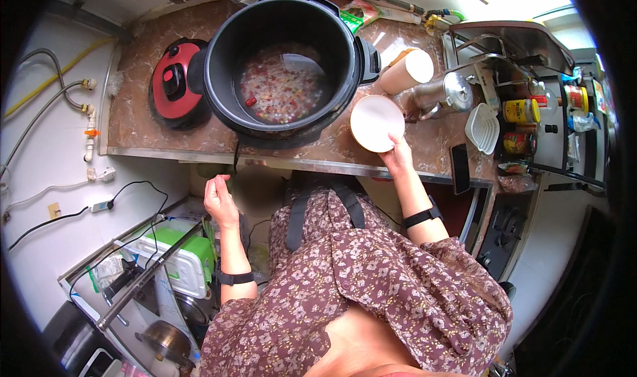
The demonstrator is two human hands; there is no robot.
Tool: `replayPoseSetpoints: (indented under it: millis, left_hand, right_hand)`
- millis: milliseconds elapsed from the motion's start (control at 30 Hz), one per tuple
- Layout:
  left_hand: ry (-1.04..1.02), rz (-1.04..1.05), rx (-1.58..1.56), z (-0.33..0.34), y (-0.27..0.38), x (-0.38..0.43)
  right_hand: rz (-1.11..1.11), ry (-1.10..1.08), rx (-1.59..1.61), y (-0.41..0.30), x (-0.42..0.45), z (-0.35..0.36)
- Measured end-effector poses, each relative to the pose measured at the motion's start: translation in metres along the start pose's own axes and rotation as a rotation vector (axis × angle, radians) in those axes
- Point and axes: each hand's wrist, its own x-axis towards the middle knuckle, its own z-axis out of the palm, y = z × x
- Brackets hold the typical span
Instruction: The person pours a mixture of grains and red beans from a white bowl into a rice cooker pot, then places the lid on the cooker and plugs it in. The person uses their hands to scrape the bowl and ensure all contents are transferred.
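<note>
My right hand (398,158) grips the near rim of a white bowl (375,121) over the counter's front edge. The bowl looks empty inside. Just left of it stands an electric pressure cooker (366,61), its lid swung aside to the left with a red top (171,86). Inside the dark inner pot (278,24) lies a mix of grains and beans (278,91) under water, with a red date (250,101) near the edge. My left hand (220,203) hangs below the counter edge, fingers curled together, with nothing visible in it.
Right of the bowl are a pale cylindrical container (408,71), a metal pot with a lid (443,93), a white plastic basket (482,128) and a phone (460,168) at the edge. A green-and-white storage box (184,252) sits on a low rack at left.
</note>
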Motion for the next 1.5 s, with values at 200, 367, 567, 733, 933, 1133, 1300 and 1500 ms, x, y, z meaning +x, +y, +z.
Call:
replayPoseSetpoints:
  millis: [200, 367, 567, 733, 933, 1133, 1300, 1500]
  left_hand:
    - [-0.018, 0.015, -0.033, 0.003, 0.003, 0.003]
    - [-0.018, -0.009, -0.079, 0.012, 0.010, 0.005]
    - [-0.072, 0.171, 0.007, 0.025, 0.008, 0.001]
    - [-0.162, 0.295, -0.123, 0.038, 0.014, -0.008]
    - [-0.321, 0.254, -0.086, 0.056, 0.026, -0.004]
    - [-0.457, 0.379, 0.017, 0.088, 0.020, 0.007]
    - [-0.563, 0.363, -0.061, 0.113, 0.023, 0.014]
    - [-0.546, 0.358, -0.044, 0.123, 0.036, 0.010]
  right_hand:
    - [-0.009, -0.019, 0.018, 0.007, 0.014, -0.003]
    - [0.006, 0.010, -0.004, 0.013, 0.033, -0.014]
    - [-0.033, 0.064, 0.077, 0.034, 0.064, -0.026]
    - [-0.073, 0.205, -0.041, 0.033, 0.048, -0.024]
    - [-0.018, 0.222, -0.162, 0.028, -0.001, -0.035]
    - [0.004, 0.288, -0.200, 0.054, -0.015, -0.068]
    - [0.009, 0.378, -0.171, 0.065, -0.023, -0.095]
    - [0.041, 0.380, -0.147, 0.058, -0.034, -0.113]
